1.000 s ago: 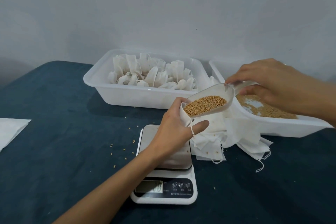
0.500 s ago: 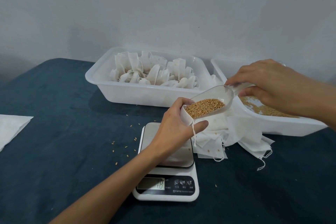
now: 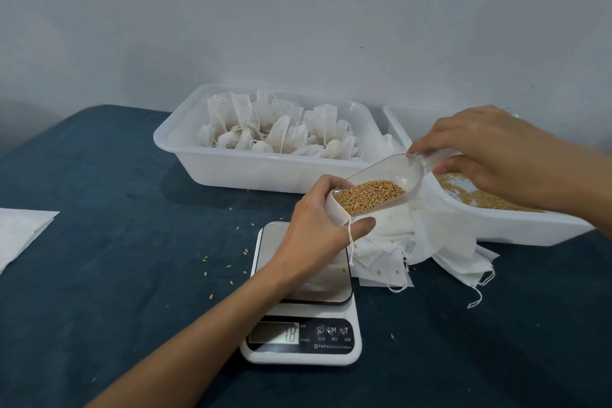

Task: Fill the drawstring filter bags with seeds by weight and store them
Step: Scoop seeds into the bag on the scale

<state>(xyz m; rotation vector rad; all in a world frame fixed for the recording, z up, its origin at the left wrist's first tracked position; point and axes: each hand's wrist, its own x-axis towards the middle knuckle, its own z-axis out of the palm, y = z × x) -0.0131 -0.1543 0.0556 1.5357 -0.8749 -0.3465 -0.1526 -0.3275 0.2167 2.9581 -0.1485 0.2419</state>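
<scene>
The clear plastic scoop (image 3: 387,180) full of golden seeds (image 3: 371,195) now sits lower and closer to the mouth of the small white drawstring filter bag (image 3: 338,212) than it did a moment ago, and its front lip has reached the bag's open top. That likely means the pour is about to start, or has just begun. The left hand (image 3: 318,235) is curled round the bag, with the fingers wrapped over its far side and the thumb (image 3: 362,227) pressed under the scoop's tip, so the bag is held open above the silver and white kitchen scale (image 3: 303,311). The bag's string hangs down just past the thumb. The right hand (image 3: 490,156) pinches the scoop's handle, fingers bent over the top and thumb below. Behind those fingers lies the white plastic tray of loose seeds (image 3: 496,225). Beyond the left fingers stands the white plastic tray of filled bags (image 3: 251,172). Between both hands, under the scoop, lies a pile of flat empty white bags (image 3: 414,245).
</scene>
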